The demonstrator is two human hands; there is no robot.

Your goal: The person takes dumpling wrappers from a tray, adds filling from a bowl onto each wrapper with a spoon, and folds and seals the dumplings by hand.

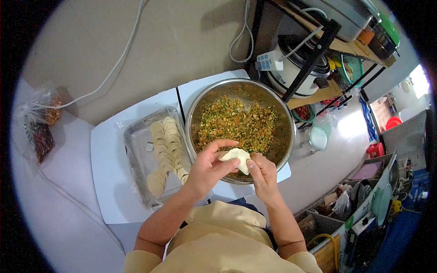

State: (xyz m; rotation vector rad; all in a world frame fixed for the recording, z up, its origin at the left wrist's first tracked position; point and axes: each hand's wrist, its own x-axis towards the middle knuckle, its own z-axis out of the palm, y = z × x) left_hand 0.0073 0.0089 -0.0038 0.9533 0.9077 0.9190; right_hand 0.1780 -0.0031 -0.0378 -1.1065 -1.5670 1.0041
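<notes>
Both hands hold a pale dumpling (237, 157) over the near edge of a large steel bowl (284, 129). The fingers and thumb of my left hand (210, 167) support its left side. At its right end, my right hand (264, 176) pinches the dough between thumb and fingers. Chopped filling (234, 122) in orange, green and yellow covers much of the bowl's bottom. To the left lies a clear plastic tray (142, 132), where round dough wrappers (160, 144) overlap in rows. Whether filling is inside the dumpling is hidden.
Tray and bowl stand on a white table (107, 159) against a wall. At right, a rack (314, 59) holds a rice cooker (298, 75) and a white power strip (269, 61). Plastic bags (41, 127) hang at left. Cluttered bins (327, 218) stand at lower right.
</notes>
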